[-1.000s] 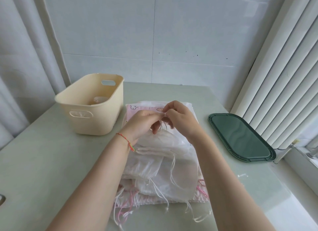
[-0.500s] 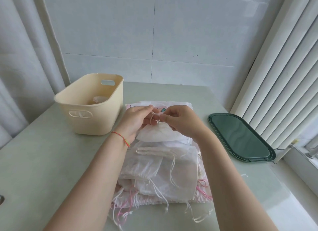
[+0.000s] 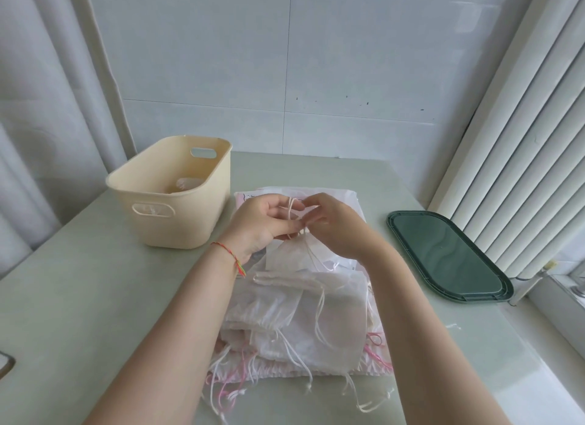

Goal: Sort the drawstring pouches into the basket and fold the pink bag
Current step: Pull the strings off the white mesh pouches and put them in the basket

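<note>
Just below my fingers (image 3: 292, 223), which pinch its thin white cord (image 3: 290, 207), hangs the small sheer white drawstring pouch (image 3: 289, 256): light, limp, likely slippery, best held by that cord.

One cream plastic basket (image 3: 177, 199) stands on the bench (image 3: 63, 298). One dark green lid (image 3: 446, 256) lies flat. One pile of sheer white drawstring pouches (image 3: 300, 317) cannot be counted exactly. Two hands: left (image 3: 262, 225), right (image 3: 335, 225).

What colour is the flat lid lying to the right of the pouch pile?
Dark green: the flat oblong plastic lid shows best in the head view.
</note>
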Demonstrator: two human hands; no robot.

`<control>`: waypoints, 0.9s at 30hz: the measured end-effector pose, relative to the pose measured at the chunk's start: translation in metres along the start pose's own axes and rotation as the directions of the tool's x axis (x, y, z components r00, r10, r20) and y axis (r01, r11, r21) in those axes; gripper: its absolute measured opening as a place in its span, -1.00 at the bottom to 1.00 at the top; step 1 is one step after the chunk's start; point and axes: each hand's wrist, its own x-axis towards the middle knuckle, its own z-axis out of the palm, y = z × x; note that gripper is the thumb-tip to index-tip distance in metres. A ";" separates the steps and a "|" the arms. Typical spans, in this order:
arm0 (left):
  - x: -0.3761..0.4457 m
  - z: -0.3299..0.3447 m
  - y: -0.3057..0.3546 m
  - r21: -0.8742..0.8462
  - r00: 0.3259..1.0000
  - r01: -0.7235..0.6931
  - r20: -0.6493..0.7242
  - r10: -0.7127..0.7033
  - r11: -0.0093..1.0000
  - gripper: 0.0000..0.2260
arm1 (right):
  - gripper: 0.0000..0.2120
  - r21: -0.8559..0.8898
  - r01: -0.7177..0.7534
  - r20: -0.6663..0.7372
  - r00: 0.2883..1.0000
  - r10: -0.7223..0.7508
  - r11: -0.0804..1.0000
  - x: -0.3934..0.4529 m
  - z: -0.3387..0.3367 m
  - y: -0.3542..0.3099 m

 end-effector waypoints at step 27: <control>0.008 0.006 -0.012 0.231 0.931 -0.255 -0.205 0.303 0.939 -0.82 | -0.52 0.481 -0.021 0.012 1.000 0.018 0.876 0.000 0.001 0.006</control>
